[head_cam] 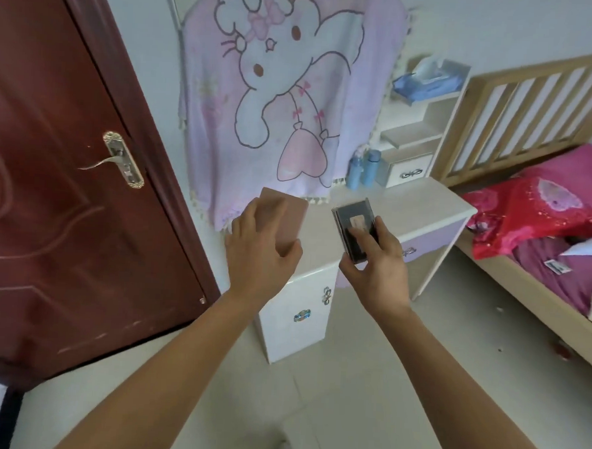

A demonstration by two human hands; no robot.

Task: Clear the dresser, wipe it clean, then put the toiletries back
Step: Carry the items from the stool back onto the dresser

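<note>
Head view, left to right. Could drop the pink box (283,220) from the left hand (261,246) through a slackened grip on its smooth faces at the left end of the desk (415,203). Could lose the dark flat case (352,227) from the right hand (380,266), pinched only between thumb and fingertips. Might knock the two blue bottles (363,166) at the back of the desk on a careless reach. Holds both forearms stretched forward: left fingers curled over the box top, right fingers wrapped behind the case with thumb on its face. Cannot tell whether the box is resting or lifted.
</note>
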